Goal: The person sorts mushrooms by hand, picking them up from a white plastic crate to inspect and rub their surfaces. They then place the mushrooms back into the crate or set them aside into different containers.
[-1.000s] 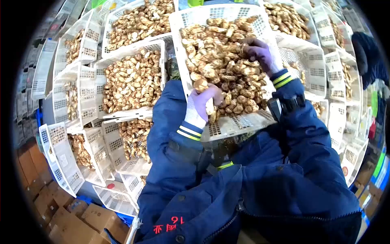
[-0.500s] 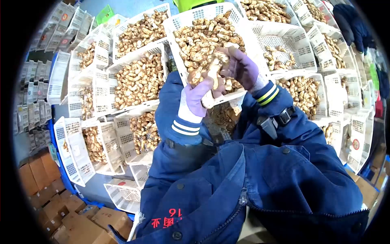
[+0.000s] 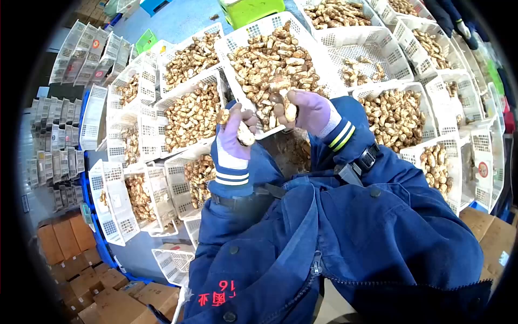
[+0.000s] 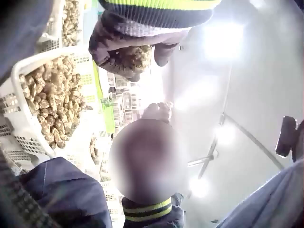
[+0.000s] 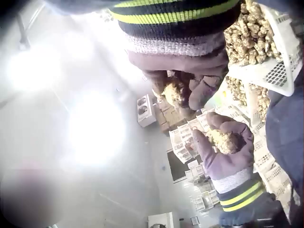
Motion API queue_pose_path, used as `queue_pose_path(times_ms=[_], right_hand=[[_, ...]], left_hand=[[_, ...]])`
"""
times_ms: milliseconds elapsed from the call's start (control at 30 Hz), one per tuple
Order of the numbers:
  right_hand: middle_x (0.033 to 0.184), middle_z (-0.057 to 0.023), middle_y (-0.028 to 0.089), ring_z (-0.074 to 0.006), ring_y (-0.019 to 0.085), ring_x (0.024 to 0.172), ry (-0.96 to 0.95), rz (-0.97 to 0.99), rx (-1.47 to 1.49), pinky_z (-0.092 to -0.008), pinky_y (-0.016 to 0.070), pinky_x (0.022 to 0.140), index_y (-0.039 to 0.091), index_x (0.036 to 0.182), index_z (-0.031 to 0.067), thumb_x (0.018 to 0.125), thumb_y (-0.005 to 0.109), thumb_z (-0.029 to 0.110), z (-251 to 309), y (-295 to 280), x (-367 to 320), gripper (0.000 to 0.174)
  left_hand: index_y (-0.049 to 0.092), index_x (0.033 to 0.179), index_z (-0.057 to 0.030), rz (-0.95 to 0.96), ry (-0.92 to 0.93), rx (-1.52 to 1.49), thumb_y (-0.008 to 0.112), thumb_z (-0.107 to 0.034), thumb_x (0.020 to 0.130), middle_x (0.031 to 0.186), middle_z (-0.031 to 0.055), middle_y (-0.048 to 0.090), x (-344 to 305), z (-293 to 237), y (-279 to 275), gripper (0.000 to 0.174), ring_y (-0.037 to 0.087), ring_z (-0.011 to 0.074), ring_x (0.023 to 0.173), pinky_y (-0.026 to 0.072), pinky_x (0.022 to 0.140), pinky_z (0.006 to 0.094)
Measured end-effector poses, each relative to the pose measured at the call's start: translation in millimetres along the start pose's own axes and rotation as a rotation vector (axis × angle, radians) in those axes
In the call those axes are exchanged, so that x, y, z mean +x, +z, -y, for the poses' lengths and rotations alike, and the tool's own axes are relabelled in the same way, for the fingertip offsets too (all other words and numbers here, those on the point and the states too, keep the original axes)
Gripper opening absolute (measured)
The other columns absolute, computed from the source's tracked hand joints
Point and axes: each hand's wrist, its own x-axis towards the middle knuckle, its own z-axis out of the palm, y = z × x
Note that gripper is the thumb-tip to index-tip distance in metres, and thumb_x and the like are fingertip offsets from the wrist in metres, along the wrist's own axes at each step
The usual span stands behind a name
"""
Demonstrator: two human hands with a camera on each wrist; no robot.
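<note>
Both hands wear purple and white gloves above the near edge of a white perforated crate (image 3: 319,38) heaped with brown and cream mushrooms (image 3: 270,65). My left hand (image 3: 233,137) grips mushroom, a brown end showing above the thumb and a pale part (image 3: 245,135) below; I cannot tell whether this is one mushroom or two. To its right, my right hand (image 3: 314,112) pinches a pale, long-stemmed mushroom (image 3: 290,108) between thumb and fingers. In the right wrist view, a knobbly mushroom (image 5: 175,95) shows under the right hand's fingers, and the left hand (image 5: 235,159) cups another lumpy piece (image 5: 223,141).
More white crates of mushrooms stand on both sides, including a full one (image 3: 194,113) at left and a sparsely filled one (image 3: 372,48) at right. A green bin (image 3: 253,9) lies beyond. Cardboard boxes (image 3: 97,286) are stacked lower left; stacked crates (image 3: 75,51) stand far left.
My right hand has come out of the crate's heap with a mushroom. The hands met over the crate half a second ago and are now apart, nearer my body. The head view has shifted.
</note>
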Motion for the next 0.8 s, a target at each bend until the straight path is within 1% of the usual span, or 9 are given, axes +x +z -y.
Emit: queue_pose_path(times_ms=[167, 300, 367, 500, 633, 667, 733, 767, 800], right_hand=[[0.101, -0.0124, 0.065, -0.0220, 0.064, 0.087, 0.008, 0.105, 0.247, -0.0342, 0.0543, 0.075, 0.054, 0.121, -0.0039, 0.092, 0.056, 0.022, 6, -2, -6, 0.039], [0.105, -0.0116, 0.063, -0.0214, 0.062, 0.088, -0.005, 0.004, 0.451, -0.0367, 0.0528, 0.074, 0.049, 0.126, -0.0024, 0.095, 0.051, 0.020, 14, 2, -13, 0.038], [0.106, -0.0117, 0.064, -0.0217, 0.064, 0.091, 0.019, 0.051, 0.530, -0.0374, 0.0556, 0.074, 0.049, 0.126, 0.0006, 0.096, 0.050, 0.021, 23, -12, -11, 0.037], [0.108, -0.0116, 0.061, -0.0221, 0.062, 0.090, 0.073, -0.074, 0.182, -0.0359, 0.0523, 0.071, 0.053, 0.121, -0.0004, 0.092, 0.054, 0.013, 45, -89, -9, 0.032], [0.089, -0.0110, 0.064, -0.0223, 0.063, 0.077, -0.081, -0.250, 0.083, -0.0352, 0.0529, 0.062, 0.060, 0.105, 0.0012, 0.090, 0.058, 0.017, 107, -143, -35, 0.022], [0.094, -0.0117, 0.064, -0.0243, 0.063, 0.085, -0.164, -0.164, -0.051, -0.0357, 0.0537, 0.069, 0.058, 0.110, 0.0012, 0.091, 0.056, 0.019, 131, -205, -33, 0.026], [0.111, -0.0173, 0.061, -0.0312, 0.060, 0.104, -0.587, 0.113, 0.333, -0.0444, 0.0458, 0.096, 0.053, 0.122, 0.0028, 0.095, 0.050, 0.032, 210, -245, -39, 0.039], [0.110, -0.0140, 0.061, -0.0293, 0.061, 0.098, -0.787, -0.591, 0.076, -0.0400, 0.0494, 0.090, 0.053, 0.115, 0.0035, 0.094, 0.050, 0.025, 232, -142, -61, 0.030], [0.117, -0.0189, 0.060, -0.0345, 0.060, 0.104, -0.810, -0.491, 0.158, -0.0428, 0.0482, 0.093, 0.042, 0.128, 0.0031, 0.095, 0.048, 0.031, 258, -165, -64, 0.044]], left_hand=[[0.037, 0.140, -0.0044, 0.130, -0.169, -0.259, 0.047, -0.012, 0.093, 0.133, 0.0179, 0.051, -14, -7, 10, 0.049, 0.050, 0.0343, 0.122, 0.0391, 0.104, 0.0541], [0.035, 0.140, -0.0035, 0.310, -0.127, -0.072, 0.051, -0.013, 0.092, 0.131, 0.0177, 0.052, -11, 1, 30, 0.051, 0.050, 0.0334, 0.122, 0.0407, 0.102, 0.0517], [0.038, 0.137, -0.0034, 0.206, -0.087, 0.021, 0.052, -0.016, 0.093, 0.122, 0.0144, 0.055, -9, 8, 43, 0.047, 0.057, 0.0292, 0.109, 0.0470, 0.094, 0.0454], [0.051, 0.125, -0.0038, 0.075, -0.150, -0.092, 0.056, -0.019, 0.094, 0.110, 0.0127, 0.061, 2, 23, 31, 0.035, 0.062, 0.0218, 0.092, 0.0524, 0.077, 0.0310], [0.056, 0.119, -0.0031, -0.149, -0.316, -0.070, 0.054, -0.024, 0.097, 0.100, 0.0135, 0.065, 1, 28, 25, 0.031, 0.064, 0.0227, 0.083, 0.0560, 0.070, 0.0314], [0.053, 0.122, -0.0052, -0.123, -0.344, -0.064, 0.053, -0.025, 0.096, 0.106, 0.0117, 0.064, 3, 30, 23, 0.033, 0.064, 0.0206, 0.082, 0.0570, 0.069, 0.0327], [0.048, 0.129, -0.0071, -0.051, -0.337, -0.031, 0.054, -0.025, 0.096, 0.107, 0.0122, 0.063, 1, 27, 31, 0.038, 0.064, 0.0212, 0.084, 0.0570, 0.070, 0.0345], [0.046, 0.132, -0.0080, -0.016, -0.333, -0.016, 0.054, -0.025, 0.095, 0.108, 0.0124, 0.063, -1, 24, 41, 0.041, 0.064, 0.0215, 0.086, 0.0570, 0.071, 0.0354], [0.039, 0.139, -0.0111, 0.020, -0.335, -0.020, 0.055, -0.019, 0.094, 0.111, 0.0129, 0.061, -9, 15, 64, 0.049, 0.063, 0.0226, 0.092, 0.0556, 0.078, 0.0373]])
